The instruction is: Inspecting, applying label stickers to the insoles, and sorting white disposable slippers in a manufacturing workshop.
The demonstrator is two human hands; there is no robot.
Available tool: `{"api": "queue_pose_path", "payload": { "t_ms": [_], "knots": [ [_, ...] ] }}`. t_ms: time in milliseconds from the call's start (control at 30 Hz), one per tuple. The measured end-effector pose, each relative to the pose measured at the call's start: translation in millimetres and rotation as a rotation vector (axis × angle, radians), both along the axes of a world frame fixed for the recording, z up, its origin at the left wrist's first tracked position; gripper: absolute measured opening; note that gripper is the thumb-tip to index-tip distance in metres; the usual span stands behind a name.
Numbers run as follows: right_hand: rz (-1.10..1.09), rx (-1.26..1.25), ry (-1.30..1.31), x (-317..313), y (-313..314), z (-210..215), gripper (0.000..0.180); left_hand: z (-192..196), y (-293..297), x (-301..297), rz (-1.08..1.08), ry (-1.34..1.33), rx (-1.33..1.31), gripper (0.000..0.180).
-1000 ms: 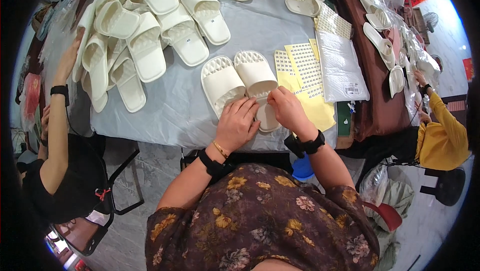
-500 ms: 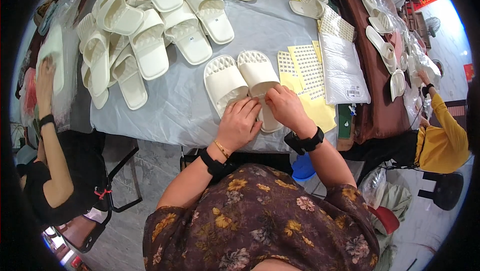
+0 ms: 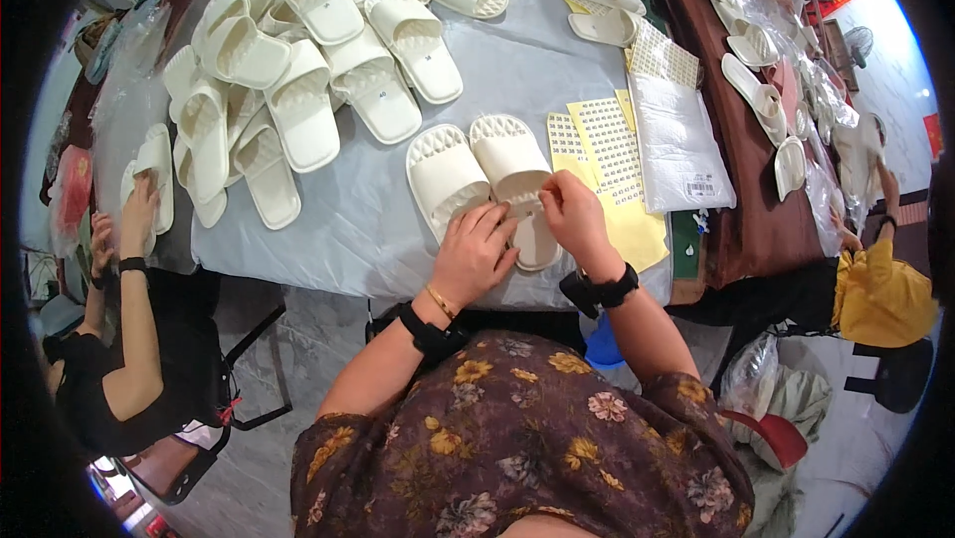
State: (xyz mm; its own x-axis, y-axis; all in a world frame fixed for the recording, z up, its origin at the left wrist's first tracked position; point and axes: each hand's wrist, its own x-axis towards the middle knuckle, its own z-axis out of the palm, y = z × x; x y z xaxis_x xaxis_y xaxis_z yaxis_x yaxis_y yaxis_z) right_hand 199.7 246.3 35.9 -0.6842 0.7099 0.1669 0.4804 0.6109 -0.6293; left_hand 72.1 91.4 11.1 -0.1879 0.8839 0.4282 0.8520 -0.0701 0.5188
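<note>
Two cream slippers lie side by side on the table before me, toes pointing away: a left slipper [image 3: 445, 178] and a right slipper [image 3: 509, 168]. My left hand [image 3: 476, 248] rests across their heel halves, fingers laid out on the insoles and thumb apart. My right hand [image 3: 577, 220] is at the right slipper's outer edge, just beside its strap. Its fingers are curled with thumb and forefinger together; whatever may be between them is too small to make out. A small dark mark shows on the right slipper's insole between my hands.
Yellow sticker sheets [image 3: 615, 155] and a white padded bag [image 3: 681, 155] lie to the right. A heap of cream slippers [image 3: 298, 81] covers the left rear. Co-workers handle slippers at the left, far and right sides. A plastic sheet [image 3: 348, 240] covers the table.
My right hand has lifted slightly off the right slipper's insole, uncovering the small mark. My left hand stays on the slippers. The co-worker at left now has both hands around a slipper.
</note>
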Motion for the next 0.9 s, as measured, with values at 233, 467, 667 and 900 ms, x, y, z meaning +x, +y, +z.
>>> {"api": "queue_pose_path", "payload": {
  "t_ms": [233,467,667,900],
  "knots": [
    [-0.153,-0.181,0.136,47.1,-7.1,-8.7,0.008,5.7,-9.8,2.4,0.096,-0.082,0.059,0.034],
    [-0.185,-0.317,0.241,75.2,-10.6,-28.3,0.009,16.0,11.3,20.0,0.293,-0.1,0.076,0.032],
    [-0.209,-0.31,0.279,70.5,-10.5,-27.8,0.01,13.0,33.9,9.7,0.566,0.013,-0.02,0.041],
    [-0.189,-0.288,0.281,64.4,-9.7,-23.6,0.009,-7.4,53.3,-23.1,0.579,0.125,-0.132,0.036]
  ]
}}
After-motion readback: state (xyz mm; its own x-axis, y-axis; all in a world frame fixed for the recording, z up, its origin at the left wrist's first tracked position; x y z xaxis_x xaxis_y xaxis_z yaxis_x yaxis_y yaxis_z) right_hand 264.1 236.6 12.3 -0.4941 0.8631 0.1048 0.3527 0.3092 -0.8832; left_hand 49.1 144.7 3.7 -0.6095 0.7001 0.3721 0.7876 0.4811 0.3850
